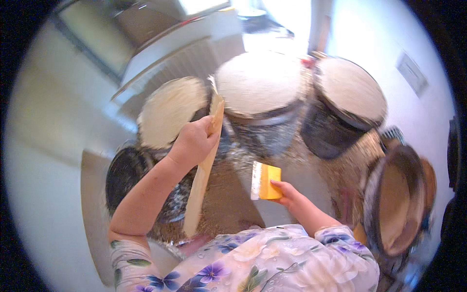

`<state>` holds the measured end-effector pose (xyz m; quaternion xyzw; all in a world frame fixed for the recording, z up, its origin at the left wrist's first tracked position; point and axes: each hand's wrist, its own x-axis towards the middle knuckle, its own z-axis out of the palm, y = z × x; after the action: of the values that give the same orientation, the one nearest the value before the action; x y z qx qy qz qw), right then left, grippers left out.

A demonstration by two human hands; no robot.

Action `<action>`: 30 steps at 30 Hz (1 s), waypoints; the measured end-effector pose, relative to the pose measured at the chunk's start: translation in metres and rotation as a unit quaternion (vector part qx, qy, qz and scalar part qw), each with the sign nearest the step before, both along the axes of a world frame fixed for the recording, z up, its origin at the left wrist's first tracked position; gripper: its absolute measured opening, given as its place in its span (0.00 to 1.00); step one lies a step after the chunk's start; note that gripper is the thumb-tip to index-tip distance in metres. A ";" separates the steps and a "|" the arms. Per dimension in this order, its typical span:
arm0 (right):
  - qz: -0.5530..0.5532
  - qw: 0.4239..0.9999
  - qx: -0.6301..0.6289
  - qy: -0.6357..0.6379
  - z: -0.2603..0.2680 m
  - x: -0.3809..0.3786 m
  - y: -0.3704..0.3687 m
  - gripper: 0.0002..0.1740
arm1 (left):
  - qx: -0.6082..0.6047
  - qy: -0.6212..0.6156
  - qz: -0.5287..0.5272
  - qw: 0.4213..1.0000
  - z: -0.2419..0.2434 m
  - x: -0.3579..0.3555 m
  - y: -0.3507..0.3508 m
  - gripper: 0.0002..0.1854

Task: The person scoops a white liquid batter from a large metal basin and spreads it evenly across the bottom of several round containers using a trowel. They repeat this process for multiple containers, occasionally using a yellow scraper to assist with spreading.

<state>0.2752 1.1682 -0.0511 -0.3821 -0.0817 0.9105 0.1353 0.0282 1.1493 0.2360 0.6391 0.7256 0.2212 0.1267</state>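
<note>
My left hand (192,141) grips a long flat wooden strip (199,191) near its upper part. The strip slants from the back middle down towards my body, and its top end looks ragged. My right hand (287,194) holds a yellow scraper (270,181) whose pale edge points left and bears dark specks. Beyond my hands stand dark buckets filled to the rim with a pale, dough-like mass: the left one (173,111), the middle one (261,82) and the right one (350,89). My left hand overlaps the lower right side of the left bucket in view.
At the right stands a large round tub (394,204) with brownish contents. A black container (127,179) is at the left behind my forearm. A ribbed radiator (178,62) runs along the back wall, near a bright window. Motion blurs the floor (233,193).
</note>
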 end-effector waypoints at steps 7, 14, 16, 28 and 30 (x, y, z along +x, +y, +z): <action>-0.164 0.983 -0.078 -0.005 0.009 0.241 0.007 0.24 | 0.092 -0.086 -0.161 0.979 0.002 0.300 0.109 0.16; -0.442 0.894 -0.009 0.075 0.050 0.459 -0.018 0.31 | 0.162 -0.425 -0.291 0.842 0.065 0.520 0.139 0.13; -0.494 0.857 0.096 0.107 0.070 0.490 -0.033 0.31 | 0.130 -0.612 -0.300 0.720 0.082 0.540 0.152 0.13; -0.710 0.663 0.140 -0.192 0.085 0.691 -0.113 0.18 | -0.278 -0.596 -0.198 0.727 -0.095 0.604 0.233 0.14; -0.699 0.663 0.127 -0.236 0.064 0.701 -0.122 0.19 | -0.353 -0.568 -0.210 0.713 -0.132 0.602 0.228 0.20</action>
<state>0.9767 1.0466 0.0125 -0.5084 0.0649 0.4085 0.7553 0.6301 1.3776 0.1040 0.4382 0.3893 0.2374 0.7746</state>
